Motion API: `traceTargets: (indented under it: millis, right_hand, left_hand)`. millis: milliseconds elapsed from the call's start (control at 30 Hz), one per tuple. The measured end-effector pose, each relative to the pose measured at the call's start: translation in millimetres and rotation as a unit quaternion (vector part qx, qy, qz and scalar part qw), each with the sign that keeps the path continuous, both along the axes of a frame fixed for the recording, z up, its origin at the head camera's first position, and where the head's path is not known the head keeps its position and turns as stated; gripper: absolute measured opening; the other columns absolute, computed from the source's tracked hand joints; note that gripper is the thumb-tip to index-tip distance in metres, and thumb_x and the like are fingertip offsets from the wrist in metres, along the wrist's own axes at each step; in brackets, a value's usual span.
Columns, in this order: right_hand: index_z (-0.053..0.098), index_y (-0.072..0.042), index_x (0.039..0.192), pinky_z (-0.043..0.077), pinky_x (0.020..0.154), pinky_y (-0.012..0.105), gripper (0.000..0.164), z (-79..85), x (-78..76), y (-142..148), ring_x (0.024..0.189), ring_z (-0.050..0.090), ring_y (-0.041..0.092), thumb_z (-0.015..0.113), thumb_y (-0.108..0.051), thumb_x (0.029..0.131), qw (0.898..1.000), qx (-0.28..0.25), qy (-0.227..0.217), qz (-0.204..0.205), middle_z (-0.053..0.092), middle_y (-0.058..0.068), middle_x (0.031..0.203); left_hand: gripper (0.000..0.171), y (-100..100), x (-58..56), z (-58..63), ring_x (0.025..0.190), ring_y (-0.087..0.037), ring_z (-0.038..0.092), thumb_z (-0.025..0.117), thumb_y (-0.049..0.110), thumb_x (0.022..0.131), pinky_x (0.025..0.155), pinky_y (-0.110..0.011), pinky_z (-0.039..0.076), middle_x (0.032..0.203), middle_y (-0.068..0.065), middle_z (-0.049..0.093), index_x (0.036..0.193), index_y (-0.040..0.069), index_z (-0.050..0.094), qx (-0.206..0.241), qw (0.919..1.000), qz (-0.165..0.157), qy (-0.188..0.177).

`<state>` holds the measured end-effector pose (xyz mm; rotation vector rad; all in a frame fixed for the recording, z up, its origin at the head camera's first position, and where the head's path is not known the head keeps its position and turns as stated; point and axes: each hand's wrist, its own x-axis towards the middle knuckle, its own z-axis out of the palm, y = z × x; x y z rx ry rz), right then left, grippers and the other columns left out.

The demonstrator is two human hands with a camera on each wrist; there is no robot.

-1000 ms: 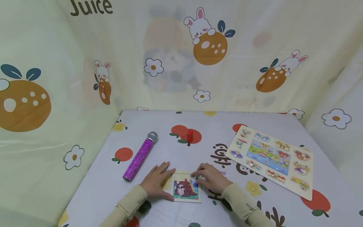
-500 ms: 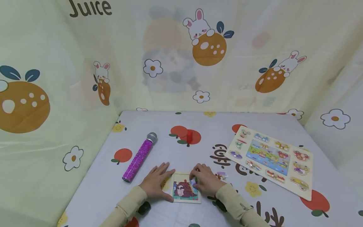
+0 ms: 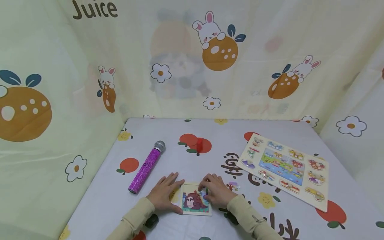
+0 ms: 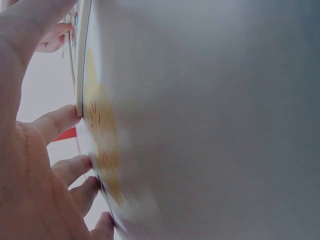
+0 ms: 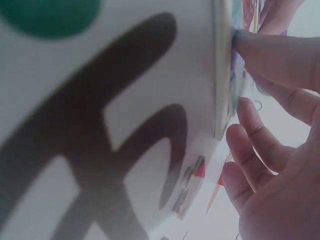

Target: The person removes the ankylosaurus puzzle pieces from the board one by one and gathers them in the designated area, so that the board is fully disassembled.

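Observation:
A small square jigsaw [image 3: 192, 201] in a pale wooden tray lies on the table, its picture a brown animal. My left hand [image 3: 163, 196] rests spread on its left side, thumb by the lower corner and index fingertip at the upper one; the left wrist view shows a fingertip against the tray edge [image 4: 80, 75]. My right hand [image 3: 218, 190] bends over the tray's upper right, thumb and fingers pinching a greenish-blue puzzle piece [image 5: 235, 50] at the picture's surface. Much of that piece is hidden by the fingers. Another loose puzzle piece [image 3: 233, 186] lies just right of this hand.
A purple glittery microphone [image 3: 146, 169] lies to the left. At the right is a large wooden peg puzzle board [image 3: 282, 160] with several knobbed pieces. A small red object [image 3: 199, 144] stands behind the tray. Printed curtains [image 3: 168, 100] close off the table's back and sides.
My right hand has shifted slightly left over the tray, fingers bent closer together, and the loose piece beside it now shows more fully. The left hand keeps its place at the tray.

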<state>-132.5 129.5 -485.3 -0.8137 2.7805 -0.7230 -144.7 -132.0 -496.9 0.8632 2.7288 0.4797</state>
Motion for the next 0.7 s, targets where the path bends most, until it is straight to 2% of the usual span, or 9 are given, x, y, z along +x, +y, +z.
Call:
traceTargets:
  millis: [267, 400, 500, 600, 700]
  right_hand:
    - [0.070, -0.019, 0.101, 0.039, 0.092, 0.044, 0.023, 2.7, -0.8, 0.1, 0.099, 0.048, 0.018, 0.077, -0.014, 0.079, 0.999, 0.007, 0.031, 0.010, 0.053, -0.003, 0.103]
    - [0.068, -0.016, 0.119, 0.044, 0.091, 0.042, 0.041, 2.9, -1.1, 2.7, 0.098, 0.050, 0.016, 0.079, -0.018, 0.079, 0.999, 0.015, 0.045, -0.001, 0.057, -0.003, 0.104]
    - [0.065, -0.012, 0.125, 0.046, 0.091, 0.041, 0.051, 3.1, -2.9, 4.1, 0.096, 0.052, 0.016, 0.081, -0.020, 0.077, 0.999, 0.014, 0.052, -0.004, 0.058, -0.002, 0.104]
    - [0.069, -0.010, 0.119, 0.047, 0.087, 0.038, 0.047, 2.7, -4.8, 5.7, 0.094, 0.052, 0.015, 0.082, -0.020, 0.075, 0.998, 0.008, 0.056, 0.000, 0.059, -0.002, 0.101]
    - [0.071, -0.014, 0.116, 0.046, 0.082, 0.033, 0.044, 1.5, -6.9, 7.8, 0.091, 0.050, 0.012, 0.083, -0.022, 0.074, 0.999, 0.004, 0.050, 0.002, 0.058, -0.005, 0.098]
  left_hand:
    - [0.108, -0.2, -0.1, -0.5, 0.147, -0.031, 0.015, 0.076, 0.069, 0.060, 0.120, -0.050, 0.013, 0.159, -0.012, 0.020, 0.149, 0.020, 0.037, 0.003, 1.0000, -0.005, 0.000]
    - [0.109, -0.8, -0.4, -2.1, 0.147, -0.030, 0.014, 0.075, 0.070, 0.060, 0.120, -0.050, 0.012, 0.159, -0.011, 0.020, 0.149, 0.021, 0.037, 0.004, 1.0000, -0.003, 0.004]
    - [0.109, -1.3, -1.3, -3.4, 0.147, -0.031, 0.015, 0.075, 0.071, 0.060, 0.120, -0.051, 0.013, 0.159, -0.012, 0.020, 0.149, 0.021, 0.037, 0.009, 0.9999, -0.006, 0.007]
    - [0.109, -1.6, -1.8, -3.9, 0.147, -0.031, 0.015, 0.076, 0.070, 0.060, 0.120, -0.051, 0.013, 0.159, -0.012, 0.020, 0.149, 0.021, 0.037, 0.012, 0.9999, -0.007, 0.008]
    - [0.109, -1.5, -1.8, -3.0, 0.147, -0.031, 0.015, 0.075, 0.070, 0.060, 0.120, -0.051, 0.013, 0.159, -0.012, 0.020, 0.149, 0.020, 0.037, 0.009, 0.9999, -0.007, 0.008]
